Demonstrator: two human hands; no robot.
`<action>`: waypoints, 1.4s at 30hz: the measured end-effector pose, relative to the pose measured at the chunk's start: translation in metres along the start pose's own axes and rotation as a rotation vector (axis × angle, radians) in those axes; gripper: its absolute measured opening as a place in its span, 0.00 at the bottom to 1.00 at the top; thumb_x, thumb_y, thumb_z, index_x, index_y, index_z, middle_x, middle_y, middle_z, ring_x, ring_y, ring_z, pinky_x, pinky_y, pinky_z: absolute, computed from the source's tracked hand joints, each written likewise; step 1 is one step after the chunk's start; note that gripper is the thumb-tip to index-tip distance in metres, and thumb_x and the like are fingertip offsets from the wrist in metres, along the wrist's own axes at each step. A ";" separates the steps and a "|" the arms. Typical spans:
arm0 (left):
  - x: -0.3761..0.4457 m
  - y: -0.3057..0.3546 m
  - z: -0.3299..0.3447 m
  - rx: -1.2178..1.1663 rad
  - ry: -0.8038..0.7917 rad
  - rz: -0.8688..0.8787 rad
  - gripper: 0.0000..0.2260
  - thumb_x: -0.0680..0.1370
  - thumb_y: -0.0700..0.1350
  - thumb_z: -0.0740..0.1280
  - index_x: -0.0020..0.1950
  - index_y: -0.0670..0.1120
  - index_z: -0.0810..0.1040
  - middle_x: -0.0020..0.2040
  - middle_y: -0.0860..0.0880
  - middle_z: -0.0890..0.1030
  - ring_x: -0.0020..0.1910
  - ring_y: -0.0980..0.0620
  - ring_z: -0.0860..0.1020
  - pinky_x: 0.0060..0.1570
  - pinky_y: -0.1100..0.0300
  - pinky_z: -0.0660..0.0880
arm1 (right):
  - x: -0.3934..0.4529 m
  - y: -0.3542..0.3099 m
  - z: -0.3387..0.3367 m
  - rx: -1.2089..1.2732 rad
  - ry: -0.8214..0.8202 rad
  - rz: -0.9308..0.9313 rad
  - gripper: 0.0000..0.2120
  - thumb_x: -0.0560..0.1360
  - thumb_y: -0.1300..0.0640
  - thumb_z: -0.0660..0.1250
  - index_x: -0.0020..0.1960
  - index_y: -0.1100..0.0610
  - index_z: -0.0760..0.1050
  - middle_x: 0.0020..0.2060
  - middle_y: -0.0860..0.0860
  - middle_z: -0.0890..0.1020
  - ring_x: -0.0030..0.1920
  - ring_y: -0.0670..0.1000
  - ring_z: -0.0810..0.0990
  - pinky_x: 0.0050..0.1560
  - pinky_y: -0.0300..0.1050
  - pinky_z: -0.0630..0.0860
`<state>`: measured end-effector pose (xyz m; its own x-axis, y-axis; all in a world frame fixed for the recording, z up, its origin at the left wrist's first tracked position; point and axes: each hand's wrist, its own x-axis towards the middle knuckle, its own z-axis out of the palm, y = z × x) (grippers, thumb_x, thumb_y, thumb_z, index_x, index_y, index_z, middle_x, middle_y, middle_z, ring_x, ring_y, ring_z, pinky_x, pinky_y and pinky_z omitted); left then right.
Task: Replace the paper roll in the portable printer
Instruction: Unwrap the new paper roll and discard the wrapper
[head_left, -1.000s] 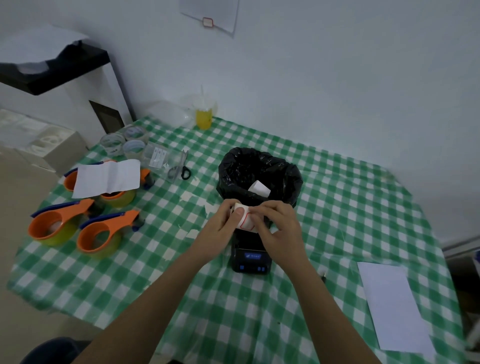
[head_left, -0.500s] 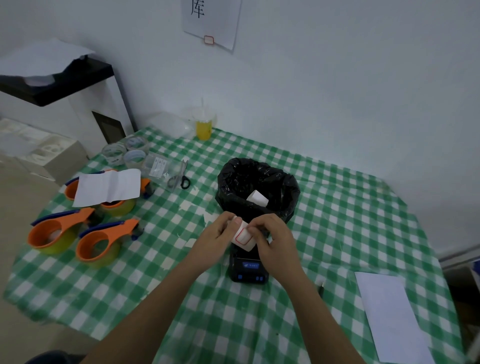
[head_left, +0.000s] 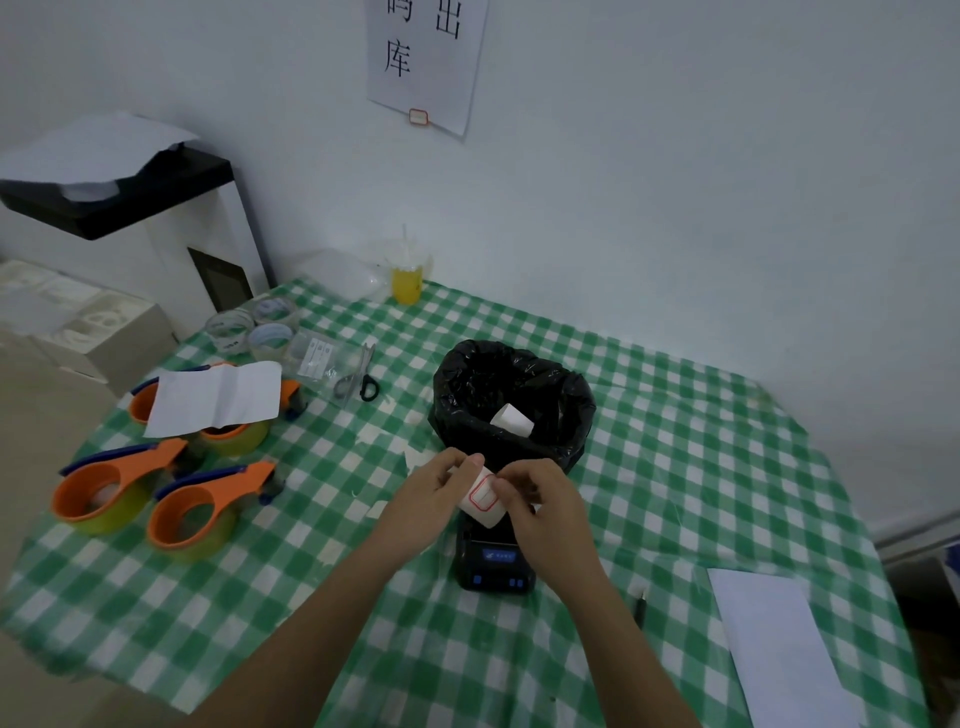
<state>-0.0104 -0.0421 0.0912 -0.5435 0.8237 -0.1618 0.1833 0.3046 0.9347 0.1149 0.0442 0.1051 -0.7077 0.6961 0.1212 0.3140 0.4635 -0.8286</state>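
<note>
Left hand and right hand both pinch the paper roll at mid-frame. It sits over the printer, just below the bin; the tabletop is bare rightward.

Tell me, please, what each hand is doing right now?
Left hand: closed on the label roll.
Right hand: pinching the same roll's loose end.
</note>
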 end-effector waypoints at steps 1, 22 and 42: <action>0.001 0.000 0.000 0.023 0.003 -0.004 0.15 0.78 0.59 0.56 0.41 0.51 0.74 0.34 0.53 0.75 0.33 0.56 0.73 0.38 0.59 0.69 | 0.001 -0.001 0.000 0.005 0.006 0.007 0.08 0.75 0.59 0.66 0.42 0.46 0.74 0.44 0.49 0.78 0.45 0.44 0.77 0.45 0.29 0.73; 0.011 -0.012 0.002 0.013 0.003 -0.092 0.18 0.76 0.63 0.56 0.32 0.55 0.72 0.33 0.52 0.74 0.34 0.53 0.72 0.41 0.54 0.69 | -0.003 0.003 0.000 0.049 0.111 -0.084 0.10 0.72 0.66 0.67 0.40 0.52 0.76 0.40 0.45 0.78 0.44 0.45 0.77 0.45 0.34 0.75; 0.018 -0.018 0.001 -0.036 0.012 -0.191 0.20 0.78 0.58 0.56 0.51 0.43 0.77 0.38 0.50 0.74 0.36 0.54 0.72 0.34 0.59 0.65 | 0.008 0.021 -0.002 0.530 0.338 0.339 0.10 0.75 0.65 0.65 0.41 0.52 0.79 0.39 0.53 0.83 0.41 0.50 0.80 0.45 0.41 0.78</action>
<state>-0.0229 -0.0323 0.0712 -0.5754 0.7466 -0.3338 0.0463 0.4372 0.8982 0.1169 0.0609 0.0904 -0.3633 0.9264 -0.0988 0.0716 -0.0779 -0.9944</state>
